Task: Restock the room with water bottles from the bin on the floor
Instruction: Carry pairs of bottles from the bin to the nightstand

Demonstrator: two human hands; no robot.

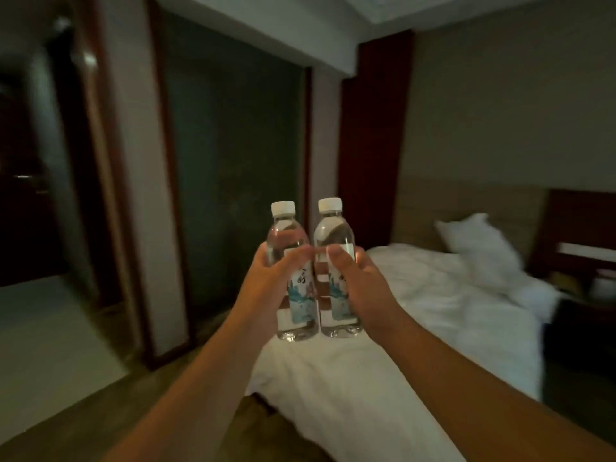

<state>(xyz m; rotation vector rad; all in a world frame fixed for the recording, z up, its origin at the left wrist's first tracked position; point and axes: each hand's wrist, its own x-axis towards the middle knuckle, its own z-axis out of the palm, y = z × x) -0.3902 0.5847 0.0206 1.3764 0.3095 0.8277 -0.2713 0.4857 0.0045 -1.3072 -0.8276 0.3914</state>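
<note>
Two water bottles [301, 278], one per hand's grip.

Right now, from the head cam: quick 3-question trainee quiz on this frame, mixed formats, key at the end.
1. True or false: the left hand and the right hand each hold one bottle.
2. The caps on the left bottle and the right bottle are: A) blue B) white C) missing
3. Fill in: behind the bottles, a white ___ lies at the head of the bed.

Key: 1 true; 2 B; 3 pillow
</note>
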